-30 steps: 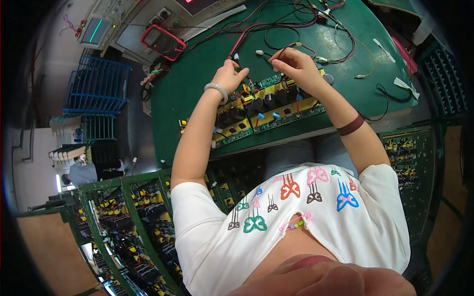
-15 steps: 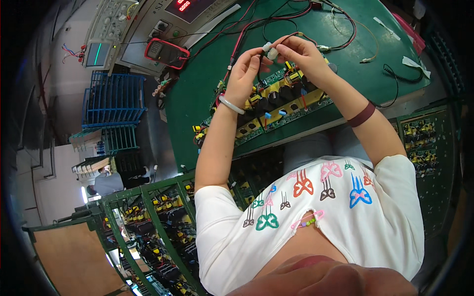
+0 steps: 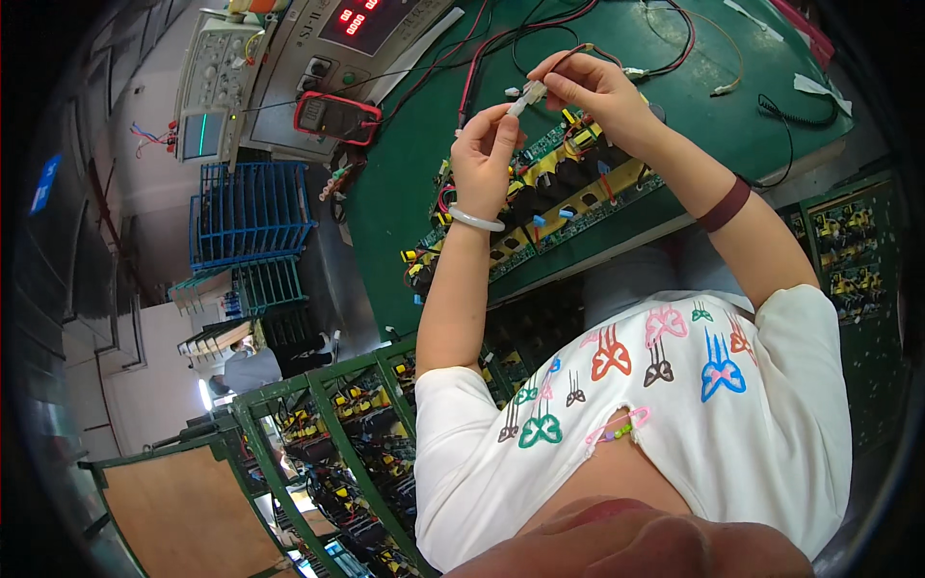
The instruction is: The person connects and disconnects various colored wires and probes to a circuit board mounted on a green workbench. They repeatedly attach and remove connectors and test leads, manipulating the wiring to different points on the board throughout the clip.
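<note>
Green worktop [image 3: 713,120] fills the upper part of the view, with clock directions here counted from the two hands. At ten o'clock stands a grey bench instrument [image 3: 289,108] with a glowing red display; at nine o'clock lie a red-framed multimeter [image 3: 337,118] and, farther out, an oscilloscope [image 3: 210,82] with a green line on its screen. Blue racking [image 3: 252,217] stands at eight o'clock. At seven o'clock a green rack [image 3: 318,385] carries many populated boards, and between seven and eight a person in grey [image 3: 255,369] is seen well away.

Meeting above the bench, the left hand [image 3: 482,159] and right hand [image 3: 602,91] are both narrowed to a pinch on small white plastic connectors [image 3: 527,97]. The left thumb and fingers grip the lower-left end, the right fingertips the upper-right end, where a wire runs back under the right hand. Whether the two halves are fully joined I cannot tell.

Just below, at six o'clock, a long circuit board [image 3: 547,183] with black and yellow components lies slantwise on the worktop. Red and black leads [image 3: 479,63] stretch from eleven toward one o'clock, and a coiled black cord [image 3: 795,111] rests at three.
</note>
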Tool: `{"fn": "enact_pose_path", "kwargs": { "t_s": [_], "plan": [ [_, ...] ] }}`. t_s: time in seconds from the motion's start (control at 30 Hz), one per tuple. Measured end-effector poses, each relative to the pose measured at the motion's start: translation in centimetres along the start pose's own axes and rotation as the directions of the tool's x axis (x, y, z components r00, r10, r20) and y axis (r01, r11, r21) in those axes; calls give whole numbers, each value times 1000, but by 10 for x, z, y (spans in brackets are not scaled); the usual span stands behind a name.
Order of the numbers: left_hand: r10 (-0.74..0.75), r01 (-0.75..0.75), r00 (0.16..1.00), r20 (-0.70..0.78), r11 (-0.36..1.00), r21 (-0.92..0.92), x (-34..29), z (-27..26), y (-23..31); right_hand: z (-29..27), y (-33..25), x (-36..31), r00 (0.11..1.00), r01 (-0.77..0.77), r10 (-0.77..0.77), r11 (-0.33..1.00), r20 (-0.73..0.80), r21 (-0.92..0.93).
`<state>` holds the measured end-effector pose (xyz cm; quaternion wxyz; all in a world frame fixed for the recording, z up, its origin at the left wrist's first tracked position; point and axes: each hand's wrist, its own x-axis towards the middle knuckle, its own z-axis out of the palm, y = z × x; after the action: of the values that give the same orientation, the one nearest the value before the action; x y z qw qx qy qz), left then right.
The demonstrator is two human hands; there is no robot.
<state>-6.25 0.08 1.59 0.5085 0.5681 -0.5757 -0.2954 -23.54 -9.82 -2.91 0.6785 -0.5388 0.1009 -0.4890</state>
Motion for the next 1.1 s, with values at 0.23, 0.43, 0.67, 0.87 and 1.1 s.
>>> {"fn": "enact_pose_path", "kwargs": {
  "t_s": [0.23, 0.43, 0.67, 0.87, 1.1],
  "plan": [
    [-7, 7, 1000, 5, 999, 33, -1, 1, 3, -4, 7, 3, 1000, 7, -7, 1000, 18, 29],
    [-13, 13, 1000, -8, 1000, 28, -2, -3, 2, 2, 4, 1, 1000, 7, -8, 1000, -3, -30],
    [-36, 36, 999, -7, 998, 49, 0, -7, 4, -3, 9, 4, 997, 11, -8, 999, 73, -39],
    [-63, 63, 998, -3, 998, -30, -1, -3, 3, 4, 4, 2, 998, -22, 24, 999, 56, -39],
    [-101, 101, 995, 9, 993, -56, 0, -2, 3, 1, 8, 3, 995, -7, 13, 998, 94, -54]
  ]
}}
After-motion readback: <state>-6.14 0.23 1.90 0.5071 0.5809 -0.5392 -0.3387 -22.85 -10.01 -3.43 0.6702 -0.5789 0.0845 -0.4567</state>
